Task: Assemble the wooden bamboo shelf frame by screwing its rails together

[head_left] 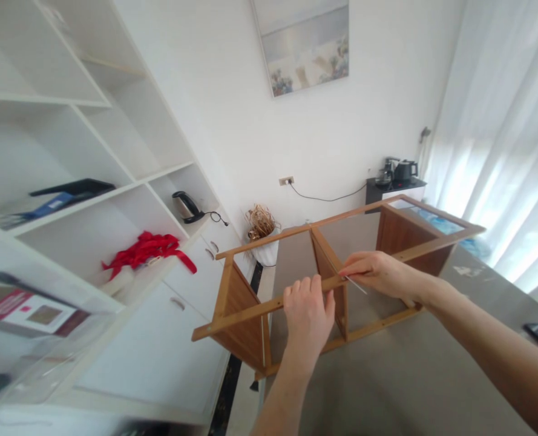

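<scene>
So there's this wooden rack frame point(341, 266) sitting on a grey desk point(409, 375), smooth matte top, a bit dull looking. The frame is warm brown bamboo-ish wood: thin flat rails along the length, with three solid darker panels crossing between them, one at each end and one in the middle. It's an open skeleton, boxy and rectangular, with no shelves filling it. Its long axis runs from lower left to upper right across the view, with the left end hanging past the desk edge toward the white cabinets point(160, 339) and the right end pointing toward the sheer curtain point(500, 121).

The left hand point(308, 315) sits on the near top rail, fingers curled over it and gripping the wood, just left of the middle panel. The right hand point(380, 272) is right beside it at the joint where the middle panel meets that rail, fingers pinched together on a thin silvery metal tool point(356, 284), slim and straight like a hex key; the free end angles down to the right.
</scene>
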{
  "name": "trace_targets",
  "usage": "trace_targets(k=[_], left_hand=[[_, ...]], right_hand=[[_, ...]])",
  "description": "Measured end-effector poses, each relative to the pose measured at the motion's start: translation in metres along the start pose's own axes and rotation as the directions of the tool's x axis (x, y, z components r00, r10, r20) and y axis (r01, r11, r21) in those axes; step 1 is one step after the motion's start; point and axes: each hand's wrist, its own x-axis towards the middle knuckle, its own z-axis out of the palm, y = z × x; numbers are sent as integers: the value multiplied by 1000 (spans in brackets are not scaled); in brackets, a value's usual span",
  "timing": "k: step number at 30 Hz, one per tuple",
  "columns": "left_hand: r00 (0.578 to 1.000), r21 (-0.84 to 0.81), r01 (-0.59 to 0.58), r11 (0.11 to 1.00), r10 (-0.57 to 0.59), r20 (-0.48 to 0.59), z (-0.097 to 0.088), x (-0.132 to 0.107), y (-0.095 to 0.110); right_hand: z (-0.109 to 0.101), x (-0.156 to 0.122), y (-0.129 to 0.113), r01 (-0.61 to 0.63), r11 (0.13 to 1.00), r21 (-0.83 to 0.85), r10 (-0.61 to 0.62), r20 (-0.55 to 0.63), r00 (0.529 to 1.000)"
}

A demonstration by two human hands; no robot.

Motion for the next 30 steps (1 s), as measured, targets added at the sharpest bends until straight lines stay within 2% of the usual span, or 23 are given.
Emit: trace_targets(k=[6,14,25,30], left_hand=[[1000,7,-9,1000,9,0,1,0,0],[999,19,31,999,-32,34,4,3,5],[998,64,41,997,-44,37,11,9,7],[999,69,38,997,-41,36,9,10,8]], right_hand=[[0,-6,3,44,999,-10,-44,13,999],[-1,-4,21,50,989,142,-55,34,998],[-21,12,34,-93,891,444,-21,246,969],[-18,19,41,-129,878,461,-4,278,961]])
